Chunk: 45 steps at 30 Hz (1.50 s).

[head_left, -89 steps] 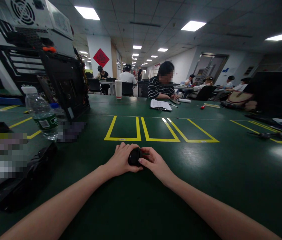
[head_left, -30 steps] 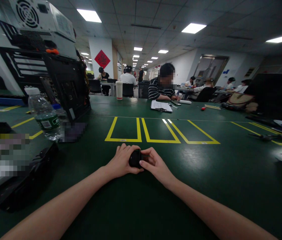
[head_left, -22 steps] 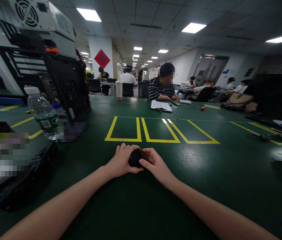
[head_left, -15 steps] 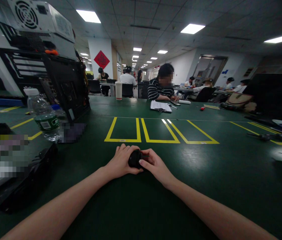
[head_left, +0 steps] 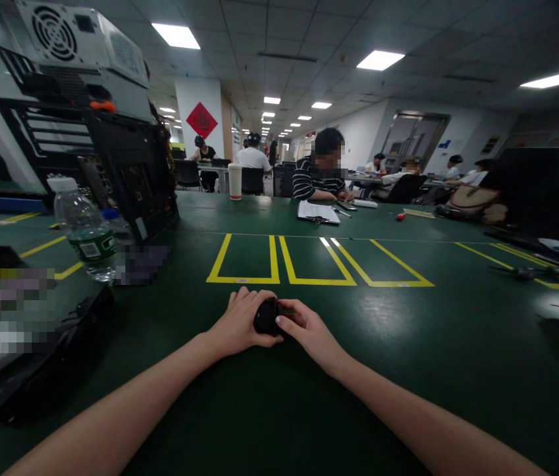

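Mid-frame, I have the left hand [head_left: 238,324] wrapped round the black object [head_left: 265,317], right fingertips [head_left: 282,322] pinching its side; I'd brace it low against the bench [head_left: 279,416] and keep the pinch light.

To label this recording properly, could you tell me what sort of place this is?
Probably a shared workroom or electronics lab: a long green table marked with yellow tape, stacked computer parts, and people seated at tables beyond.

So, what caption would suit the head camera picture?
Left hand and right hand hold a rounded black object at a green table.
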### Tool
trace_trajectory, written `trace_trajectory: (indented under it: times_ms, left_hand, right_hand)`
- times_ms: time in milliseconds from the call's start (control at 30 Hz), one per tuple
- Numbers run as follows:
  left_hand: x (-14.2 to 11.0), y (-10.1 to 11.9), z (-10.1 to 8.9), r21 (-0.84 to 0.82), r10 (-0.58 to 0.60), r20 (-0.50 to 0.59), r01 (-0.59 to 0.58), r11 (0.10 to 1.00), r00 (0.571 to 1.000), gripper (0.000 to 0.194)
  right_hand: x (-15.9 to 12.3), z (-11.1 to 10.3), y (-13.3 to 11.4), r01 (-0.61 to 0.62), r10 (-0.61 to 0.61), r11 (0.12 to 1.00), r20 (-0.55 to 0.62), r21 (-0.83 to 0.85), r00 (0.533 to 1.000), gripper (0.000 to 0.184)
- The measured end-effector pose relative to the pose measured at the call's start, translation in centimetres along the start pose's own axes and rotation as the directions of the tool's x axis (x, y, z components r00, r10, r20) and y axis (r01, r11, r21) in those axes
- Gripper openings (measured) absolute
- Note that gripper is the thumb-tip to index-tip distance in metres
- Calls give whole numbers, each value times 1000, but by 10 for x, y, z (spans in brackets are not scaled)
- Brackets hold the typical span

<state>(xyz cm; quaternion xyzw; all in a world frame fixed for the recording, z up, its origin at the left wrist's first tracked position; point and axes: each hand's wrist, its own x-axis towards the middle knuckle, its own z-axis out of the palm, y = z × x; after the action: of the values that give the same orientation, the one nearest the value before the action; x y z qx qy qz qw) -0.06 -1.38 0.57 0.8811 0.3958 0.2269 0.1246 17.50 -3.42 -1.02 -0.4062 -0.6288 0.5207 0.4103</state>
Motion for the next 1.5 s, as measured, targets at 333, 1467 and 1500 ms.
trace_trajectory:
  times_ms: [333, 1467, 1500]
  left_hand:
    - [1, -5, 6, 16, 6, -27, -6, 1000, 1000, 60]
    - [1, -5, 7, 32, 15, -34, -14, 999, 999, 60]
    - [1, -5, 7, 38, 17, -38, -16, 999, 999, 60]
  right_hand:
    - [-3, 3, -6, 72, -72, 997, 5, 41, 997, 17]
    - [-1, 4, 0, 73, -73, 997, 2, 4, 997, 23]
    - [-2, 5, -1, 84, -84, 996, -2, 14, 996, 21]
